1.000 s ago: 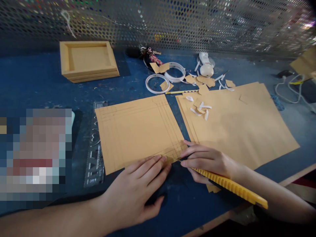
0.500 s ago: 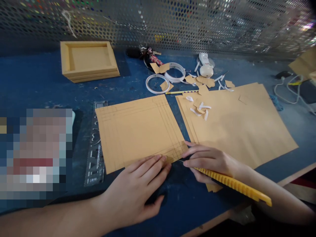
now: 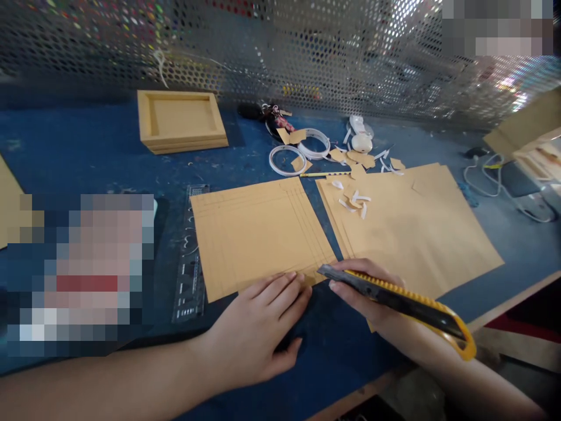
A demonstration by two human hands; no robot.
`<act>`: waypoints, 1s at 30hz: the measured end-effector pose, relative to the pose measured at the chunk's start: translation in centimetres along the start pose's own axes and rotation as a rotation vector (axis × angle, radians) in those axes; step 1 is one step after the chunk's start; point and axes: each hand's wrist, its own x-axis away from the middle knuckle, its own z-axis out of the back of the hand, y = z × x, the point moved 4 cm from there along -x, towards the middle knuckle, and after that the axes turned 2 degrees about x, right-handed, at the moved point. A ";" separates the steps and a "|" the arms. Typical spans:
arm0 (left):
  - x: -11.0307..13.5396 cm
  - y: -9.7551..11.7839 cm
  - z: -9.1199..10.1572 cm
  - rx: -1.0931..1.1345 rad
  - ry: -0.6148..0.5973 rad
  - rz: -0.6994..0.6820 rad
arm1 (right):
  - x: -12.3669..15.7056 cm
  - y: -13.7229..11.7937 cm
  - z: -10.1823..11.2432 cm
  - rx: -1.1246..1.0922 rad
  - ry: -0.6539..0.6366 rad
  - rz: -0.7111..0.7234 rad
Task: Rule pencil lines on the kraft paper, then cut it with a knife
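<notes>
My left hand (image 3: 258,327) lies flat with its fingers spread, the fingertips pressing the near edge of a tan paper sheet (image 3: 258,234) ruled with pencil lines. My right hand (image 3: 363,289) is closed round a yellow and black utility knife (image 3: 398,301). The knife's tip sits just off the sheet's near right corner, and its handle runs back to the right over my wrist. Both hands rest on the blue table (image 3: 87,158).
A stack of larger tan sheets (image 3: 421,228) with white scraps lies to the right. A dark stencil ruler (image 3: 190,257) lies left of the ruled sheet. Behind stand a shallow wooden tray (image 3: 179,120), two white tape rings (image 3: 298,153), a pencil (image 3: 326,173) and paper offcuts. Perforated metal screen at back.
The knife has turned in my right hand, its black side now up, and its tip has come off the sheet's corner. The view has shifted. My left hand stays flat on the sheet.
</notes>
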 end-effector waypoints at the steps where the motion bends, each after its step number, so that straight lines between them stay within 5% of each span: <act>1: 0.0 0.0 0.0 0.006 0.005 0.004 | 0.1 -0.2 -0.5 0.000 0.014 -0.007; 10: 0.1 0.1 -0.1 0.013 0.042 0.009 | 0.2 0.4 -2.1 -0.071 0.136 0.163; 30: -0.1 0.0 -0.1 0.025 0.031 0.015 | 0.6 0.9 -2.3 0.021 0.075 0.210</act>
